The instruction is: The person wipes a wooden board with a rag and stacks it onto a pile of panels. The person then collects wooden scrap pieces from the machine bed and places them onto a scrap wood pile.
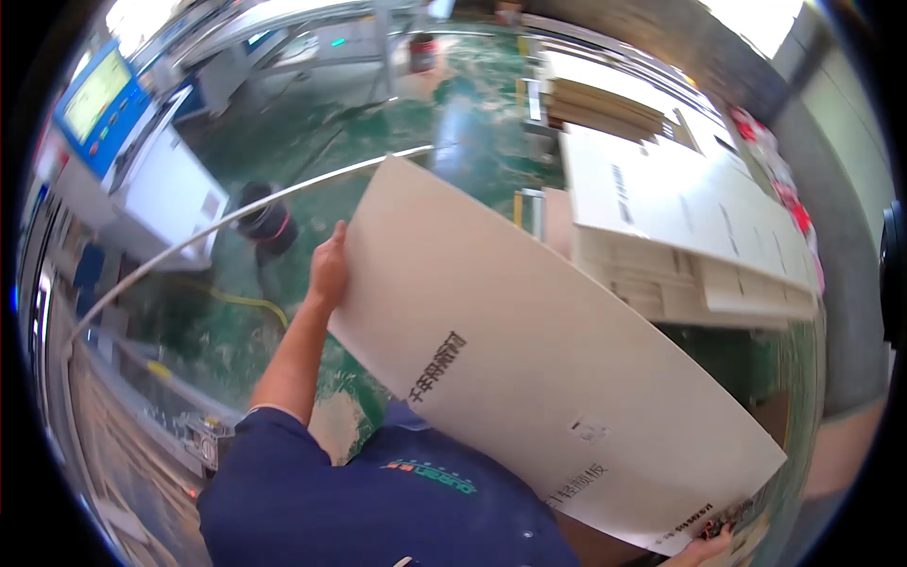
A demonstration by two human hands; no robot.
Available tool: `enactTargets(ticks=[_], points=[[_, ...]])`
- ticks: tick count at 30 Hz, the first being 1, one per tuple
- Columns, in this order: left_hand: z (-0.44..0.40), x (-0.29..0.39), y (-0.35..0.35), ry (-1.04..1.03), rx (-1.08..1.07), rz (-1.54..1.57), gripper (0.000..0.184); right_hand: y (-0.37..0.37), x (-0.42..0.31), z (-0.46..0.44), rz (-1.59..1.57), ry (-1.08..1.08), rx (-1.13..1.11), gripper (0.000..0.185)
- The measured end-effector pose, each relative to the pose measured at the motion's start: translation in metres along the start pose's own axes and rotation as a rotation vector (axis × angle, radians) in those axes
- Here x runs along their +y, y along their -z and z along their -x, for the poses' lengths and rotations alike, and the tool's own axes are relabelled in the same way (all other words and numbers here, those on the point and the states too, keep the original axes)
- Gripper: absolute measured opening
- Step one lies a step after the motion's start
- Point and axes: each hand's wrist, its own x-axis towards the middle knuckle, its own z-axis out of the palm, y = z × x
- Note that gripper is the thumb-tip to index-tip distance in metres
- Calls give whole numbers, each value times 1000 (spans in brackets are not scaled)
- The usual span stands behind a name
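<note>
A large white board (529, 350) with black printed lettering and a small label lies aslant across the middle of the view, in front of my body. My left hand (329, 266) is closed on its left edge, near the upper corner; the fingers go behind the board. At the lower right corner, my right hand (710, 546) grips the board's bottom edge, only partly in view. Beside that hand is a small dark and red patch (720, 527) that I cannot make out.
Stacked white boards (680, 189) stand on the right. A machine with a blue control panel (94, 109) and white cabinet (175, 189) is at the left. A dark bin (266, 219) stands on the green floor (331, 142), behind a long pale bar (203, 231).
</note>
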Motion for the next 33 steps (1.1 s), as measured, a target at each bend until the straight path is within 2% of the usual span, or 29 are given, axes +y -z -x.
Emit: enactTargets(ticks=[2, 4, 6, 7, 10, 12, 14, 16, 18, 19, 22, 25, 26, 29, 30, 33], points=[[-44, -38, 36, -14, 91, -175, 54, -93, -24, 24, 61, 64, -86, 29], [-81, -46, 53, -39, 187, -139, 54, -172, -43, 66, 143, 188, -164, 30], [-115, -42, 71, 28, 229, -139, 48, -242, -55, 87, 197, 255, -239, 30], [-123, -37, 64, 41, 229, -146, 45, -256, -40, 51, 157, 105, -167, 23], [-206, -96, 122, -531, 345, -679, 36, -374, -45, 79, 81, 68, -219, 32], [-223, -79, 136, -328, 370, -721, 34, -421, -55, 98, 39, 52, -192, 39], [-229, -52, 133, -267, 428, -500, 38, -453, -53, 84, 35, 91, -241, 38], [-250, -39, 144, -35, 345, -381, 45, -515, -63, 113, 72, 116, -208, 35], [-275, -42, 141, 45, 416, -112, 57, -567, -68, 120, 84, 111, -318, 32], [-287, -41, 139, 99, 430, -14, 56, -590, -66, 115, 69, 88, -345, 32], [-319, -55, 147, 122, 443, 97, 56, -658, -71, 122, 29, 54, -422, 41], [-357, -50, 131, 94, 523, 81, 57, -743, -71, 140, -72, 8, -472, 38], [-370, -47, 124, 116, 533, 153, 57, -767, -70, 137, -71, 7, -488, 38], [-424, -38, 104, 106, 598, 119, 57, -839, -66, 93, 13, 88, -656, 36], [-443, -31, 94, 102, 617, 116, 57, -887, -83, 149, -97, 83, -486, 32], [-497, -25, 66, 99, 653, 132, 57, -952, -75, 100, -72, 103, -578, 31]])
